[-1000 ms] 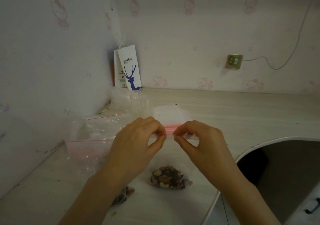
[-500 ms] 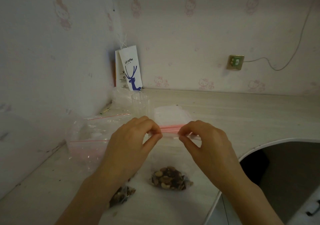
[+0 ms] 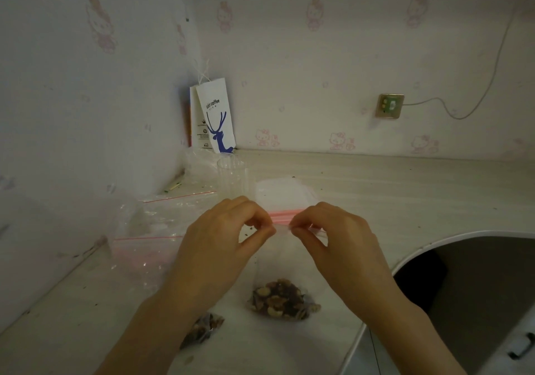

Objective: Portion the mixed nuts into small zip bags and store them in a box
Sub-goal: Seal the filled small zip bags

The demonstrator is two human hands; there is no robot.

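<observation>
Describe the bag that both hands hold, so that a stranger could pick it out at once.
On the table, near its curved cut-out, find the two hands. The left hand and right hand pinch the pink top strip of a clear zip bag. It alone is held and has nuts at its bottom; the other nut bag lies unheld.

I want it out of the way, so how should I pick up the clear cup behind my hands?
Probably around the side wall of the clear cup, coming from the right. It stands upright, mouth up; the paper bag and wall corner sit behind and left, while only the flat stack of zip bags lies to its right.
</observation>
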